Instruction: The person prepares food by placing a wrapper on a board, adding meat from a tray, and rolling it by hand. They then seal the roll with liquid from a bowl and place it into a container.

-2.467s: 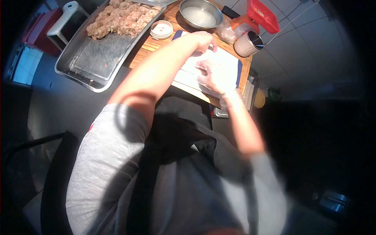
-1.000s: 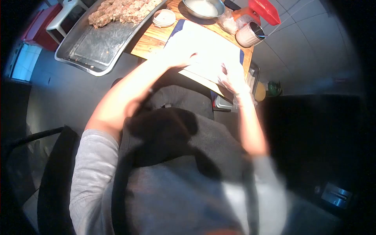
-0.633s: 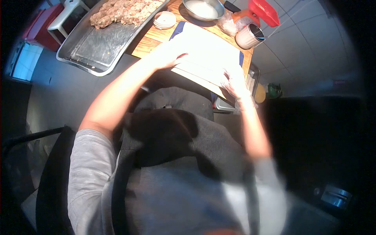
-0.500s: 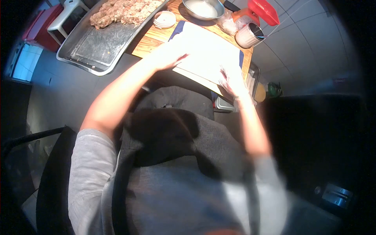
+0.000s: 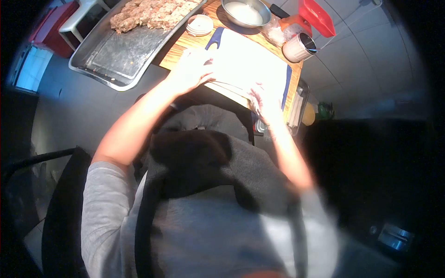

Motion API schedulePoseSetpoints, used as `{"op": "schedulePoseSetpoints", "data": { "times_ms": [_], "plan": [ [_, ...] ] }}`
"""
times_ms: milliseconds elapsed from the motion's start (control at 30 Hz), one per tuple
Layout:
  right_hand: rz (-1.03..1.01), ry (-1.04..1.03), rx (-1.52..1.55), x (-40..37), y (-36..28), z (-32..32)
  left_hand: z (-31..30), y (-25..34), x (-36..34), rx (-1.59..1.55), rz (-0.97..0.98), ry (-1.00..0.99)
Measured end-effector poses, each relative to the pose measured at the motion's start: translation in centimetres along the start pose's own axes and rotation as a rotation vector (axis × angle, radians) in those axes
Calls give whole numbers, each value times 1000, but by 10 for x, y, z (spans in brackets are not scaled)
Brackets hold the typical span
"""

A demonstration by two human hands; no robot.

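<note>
A white cutting board (image 5: 255,55) with blue ends lies on the wooden table, so brightly lit that its surface detail is washed out. At its near left side is my left hand (image 5: 191,72), thumb and fingers apart and slightly curled. My right hand (image 5: 266,101) is over the near right edge of the board, fingers spread and bent toward the left. Between the hands runs a thin dark line along the board's near edge. Glare hides whether anything thin lies under the fingertips; no held object shows.
A metal tray (image 5: 116,58) of minced meat mixture (image 5: 153,14) stands at the left. Behind the board are white round lids (image 5: 200,25), a metal bowl (image 5: 245,13) of white contents, a red-orange scale (image 5: 315,18) and a striped cup (image 5: 296,48). A tiled wall (image 5: 357,60) borders the right.
Both hands have shifted: the right moved left and nearer the board's front edge, the left turned with its fingers raised more. The view has tilted slightly.
</note>
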State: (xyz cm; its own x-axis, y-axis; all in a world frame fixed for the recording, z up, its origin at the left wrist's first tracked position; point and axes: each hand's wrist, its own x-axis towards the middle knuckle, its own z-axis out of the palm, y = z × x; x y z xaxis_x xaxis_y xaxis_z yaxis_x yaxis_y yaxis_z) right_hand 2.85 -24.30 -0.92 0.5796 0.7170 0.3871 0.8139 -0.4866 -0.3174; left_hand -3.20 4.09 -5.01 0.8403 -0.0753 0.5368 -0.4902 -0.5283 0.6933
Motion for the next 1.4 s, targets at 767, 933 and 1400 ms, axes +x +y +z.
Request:
{"op": "schedulePoseSetpoints", "data": {
  "times_ms": [767,933,1400],
  "plan": [
    [39,32,-79,20,29,21,17,26,38,751,116,-249],
    [-73,67,-143,39,39,15,31,19,34,708,148,-94],
    [68,-66,105,190,34,-50,63,32,28,29,-239,-63]
  ]
}}
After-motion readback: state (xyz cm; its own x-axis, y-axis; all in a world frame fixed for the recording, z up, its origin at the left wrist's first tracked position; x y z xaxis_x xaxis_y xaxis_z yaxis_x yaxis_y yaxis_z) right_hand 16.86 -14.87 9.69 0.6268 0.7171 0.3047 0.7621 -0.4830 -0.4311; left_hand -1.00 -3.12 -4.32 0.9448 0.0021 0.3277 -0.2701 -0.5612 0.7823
